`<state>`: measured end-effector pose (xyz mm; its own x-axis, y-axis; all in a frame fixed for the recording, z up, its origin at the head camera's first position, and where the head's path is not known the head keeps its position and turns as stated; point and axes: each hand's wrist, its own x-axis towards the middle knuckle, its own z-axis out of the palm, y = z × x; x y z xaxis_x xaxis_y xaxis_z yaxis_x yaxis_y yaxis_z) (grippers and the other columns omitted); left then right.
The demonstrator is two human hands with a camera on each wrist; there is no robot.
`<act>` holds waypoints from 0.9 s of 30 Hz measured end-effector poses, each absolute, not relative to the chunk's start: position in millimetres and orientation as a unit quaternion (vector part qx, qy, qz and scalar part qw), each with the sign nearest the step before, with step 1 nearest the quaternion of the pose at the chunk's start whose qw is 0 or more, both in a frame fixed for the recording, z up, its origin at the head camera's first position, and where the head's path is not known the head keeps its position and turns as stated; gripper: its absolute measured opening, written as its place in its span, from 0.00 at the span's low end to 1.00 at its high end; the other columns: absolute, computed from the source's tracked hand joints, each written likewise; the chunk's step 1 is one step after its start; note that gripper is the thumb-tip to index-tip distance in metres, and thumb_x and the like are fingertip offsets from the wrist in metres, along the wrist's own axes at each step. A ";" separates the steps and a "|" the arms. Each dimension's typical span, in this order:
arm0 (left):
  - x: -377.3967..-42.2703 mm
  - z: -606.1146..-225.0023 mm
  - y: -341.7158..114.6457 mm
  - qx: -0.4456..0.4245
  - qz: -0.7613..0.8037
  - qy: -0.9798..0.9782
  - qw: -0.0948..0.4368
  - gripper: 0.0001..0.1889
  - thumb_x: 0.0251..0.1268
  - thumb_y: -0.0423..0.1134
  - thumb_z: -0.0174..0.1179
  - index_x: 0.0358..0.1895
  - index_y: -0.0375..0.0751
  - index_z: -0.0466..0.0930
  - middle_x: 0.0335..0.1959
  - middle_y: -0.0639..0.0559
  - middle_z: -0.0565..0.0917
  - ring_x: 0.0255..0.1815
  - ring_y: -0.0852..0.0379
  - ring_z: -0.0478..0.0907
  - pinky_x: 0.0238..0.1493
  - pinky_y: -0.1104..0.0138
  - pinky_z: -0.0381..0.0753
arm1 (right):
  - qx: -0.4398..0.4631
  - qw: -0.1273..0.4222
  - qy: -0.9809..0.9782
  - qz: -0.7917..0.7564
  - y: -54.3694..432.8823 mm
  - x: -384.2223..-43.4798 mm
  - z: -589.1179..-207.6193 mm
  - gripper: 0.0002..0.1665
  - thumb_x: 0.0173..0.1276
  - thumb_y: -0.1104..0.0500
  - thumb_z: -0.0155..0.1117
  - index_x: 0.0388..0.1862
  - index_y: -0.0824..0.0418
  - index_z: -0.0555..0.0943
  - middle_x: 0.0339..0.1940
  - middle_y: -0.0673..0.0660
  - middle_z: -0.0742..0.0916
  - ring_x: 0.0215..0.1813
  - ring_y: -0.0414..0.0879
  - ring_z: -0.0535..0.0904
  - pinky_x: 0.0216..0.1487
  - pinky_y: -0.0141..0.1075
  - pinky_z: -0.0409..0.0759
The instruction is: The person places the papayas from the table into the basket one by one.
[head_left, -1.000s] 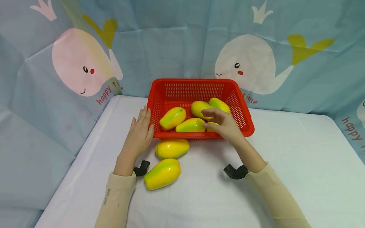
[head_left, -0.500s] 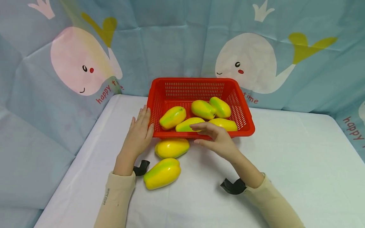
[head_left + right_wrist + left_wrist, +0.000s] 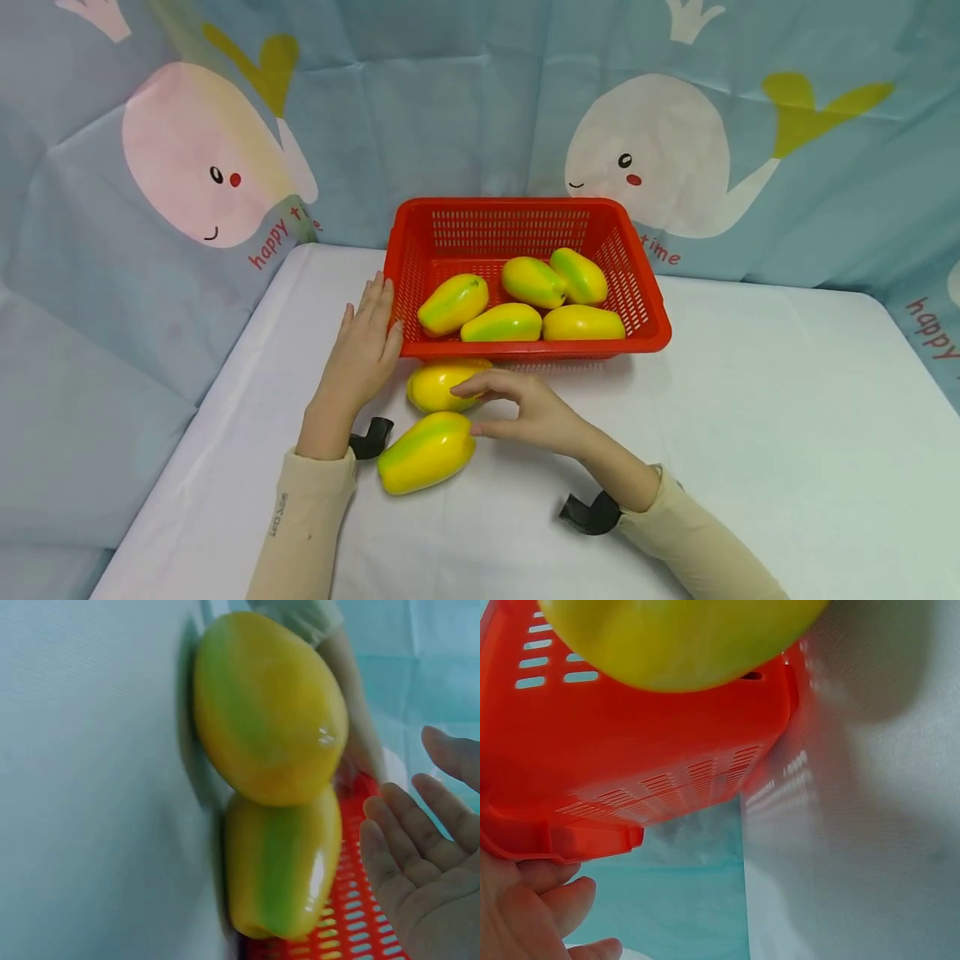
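A red plastic basket (image 3: 525,348) holds several yellow-green papayas (image 3: 501,323). My left hand (image 3: 358,354) rests along the basket's left side, its fingers straight against the rim (image 3: 562,836). In front of the basket, two more papayas lie on the white table, one behind the other. The farther papaya (image 3: 435,387) is close to the basket's front wall and partly covered by my right fingers in the head view; the nearer papaya (image 3: 427,454) lies at a slant. My right hand (image 3: 536,412) hovers at their right end, thumb and fingers apart, holding nothing.
A blue curtain (image 3: 450,125) with printed whales stands behind and left of the white table (image 3: 765,433). Black wrist pieces (image 3: 592,512) stick out at both cuffs.
My right hand has drawn back out of the basket, moving left and toward me to the two papayas in front. A papaya stays in the basket's front right corner. My left hand has stayed put.
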<state>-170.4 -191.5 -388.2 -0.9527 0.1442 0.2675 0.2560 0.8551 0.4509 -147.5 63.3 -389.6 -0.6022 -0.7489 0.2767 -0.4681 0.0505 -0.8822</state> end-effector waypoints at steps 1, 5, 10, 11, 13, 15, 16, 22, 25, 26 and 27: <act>-170.4 -388.1 -191.4 -0.104 -0.248 -0.956 0.113 0.31 0.72 0.41 0.43 0.73 0.31 0.48 0.75 0.40 0.48 0.75 0.44 0.43 0.70 0.44 0.41 | -0.431 0.133 0.712 -0.538 61.8 -147.0 -391.4 0.24 0.59 0.66 0.69 0.55 0.67 0.77 0.53 0.60 0.83 0.53 0.52 0.78 0.56 0.44 0.76; -170.9 -388.4 -191.3 -0.104 -0.248 -0.956 0.114 0.31 0.72 0.40 0.44 0.73 0.31 0.48 0.75 0.40 0.48 0.75 0.45 0.43 0.70 0.44 0.41 | -0.437 0.142 0.718 -0.523 57.5 -145.0 -395.2 0.24 0.59 0.65 0.69 0.55 0.66 0.77 0.53 0.57 0.83 0.53 0.49 0.78 0.56 0.41 0.76; -171.1 -388.4 -191.8 -0.105 -0.249 -0.956 0.112 0.31 0.72 0.41 0.43 0.73 0.31 0.48 0.75 0.41 0.48 0.75 0.46 0.43 0.70 0.44 0.41 | -0.432 0.147 0.733 -0.504 54.8 -144.4 -397.1 0.24 0.59 0.64 0.69 0.56 0.64 0.78 0.54 0.54 0.83 0.56 0.44 0.76 0.58 0.36 0.74; -171.0 -388.3 -191.9 -0.105 -0.250 -0.956 0.112 0.31 0.72 0.41 0.43 0.73 0.31 0.48 0.75 0.41 0.47 0.75 0.46 0.43 0.70 0.44 0.41 | -0.432 0.147 0.736 -0.500 54.5 -144.6 -397.7 0.24 0.59 0.63 0.69 0.56 0.63 0.78 0.54 0.53 0.83 0.56 0.44 0.76 0.58 0.35 0.74; -171.0 -387.8 -191.9 -0.104 -0.250 -0.956 0.111 0.31 0.72 0.41 0.44 0.73 0.31 0.48 0.75 0.41 0.48 0.75 0.45 0.44 0.70 0.44 0.41 | -0.432 0.147 0.739 -0.495 53.9 -145.4 -399.7 0.24 0.59 0.63 0.69 0.56 0.63 0.78 0.54 0.53 0.83 0.55 0.43 0.76 0.58 0.35 0.74; -171.2 -387.5 -192.1 -0.105 -0.250 -0.956 0.112 0.31 0.72 0.40 0.44 0.73 0.31 0.48 0.75 0.40 0.48 0.75 0.45 0.44 0.70 0.43 0.42 | -0.435 0.147 0.741 -0.490 53.6 -146.2 -401.4 0.25 0.59 0.62 0.69 0.56 0.63 0.78 0.54 0.53 0.83 0.54 0.43 0.77 0.57 0.36 0.74; -171.2 -387.2 -192.1 -0.105 -0.250 -0.956 0.111 0.31 0.72 0.40 0.44 0.73 0.31 0.48 0.75 0.40 0.48 0.75 0.44 0.44 0.69 0.43 0.42 | -0.436 0.147 0.743 -0.486 53.3 -146.4 -402.1 0.25 0.59 0.62 0.70 0.56 0.63 0.78 0.54 0.53 0.83 0.54 0.42 0.77 0.57 0.35 0.74; -171.0 -387.7 -192.3 -0.104 -0.250 -0.956 0.111 0.31 0.73 0.42 0.41 0.73 0.31 0.48 0.75 0.40 0.47 0.75 0.44 0.44 0.70 0.44 0.41 | -0.441 0.147 0.752 -0.468 51.3 -146.5 -405.9 0.25 0.57 0.62 0.72 0.55 0.61 0.79 0.52 0.50 0.83 0.51 0.38 0.77 0.55 0.34 0.75; -171.3 -389.0 -192.4 -0.107 -0.248 -0.956 0.119 0.31 0.73 0.42 0.41 0.73 0.30 0.49 0.75 0.39 0.49 0.75 0.44 0.45 0.69 0.43 0.43 | -0.441 0.148 0.757 -0.459 50.9 -145.6 -405.9 0.25 0.56 0.61 0.72 0.54 0.59 0.79 0.51 0.48 0.83 0.52 0.38 0.76 0.56 0.34 0.73; -171.5 -389.4 -192.2 -0.108 -0.248 -0.955 0.121 0.30 0.73 0.41 0.41 0.73 0.30 0.49 0.75 0.39 0.49 0.75 0.44 0.45 0.69 0.43 0.43 | -0.442 0.148 0.759 -0.455 50.8 -145.3 -405.8 0.25 0.55 0.61 0.73 0.54 0.59 0.80 0.51 0.48 0.83 0.52 0.37 0.75 0.57 0.34 0.73; -171.6 -389.8 -192.2 -0.109 -0.247 -0.955 0.122 0.30 0.73 0.41 0.41 0.73 0.30 0.49 0.75 0.39 0.49 0.75 0.43 0.45 0.69 0.42 0.43 | -0.443 0.147 0.760 -0.451 50.9 -145.0 -405.8 0.26 0.55 0.61 0.73 0.54 0.59 0.80 0.51 0.48 0.82 0.53 0.37 0.75 0.57 0.34 0.72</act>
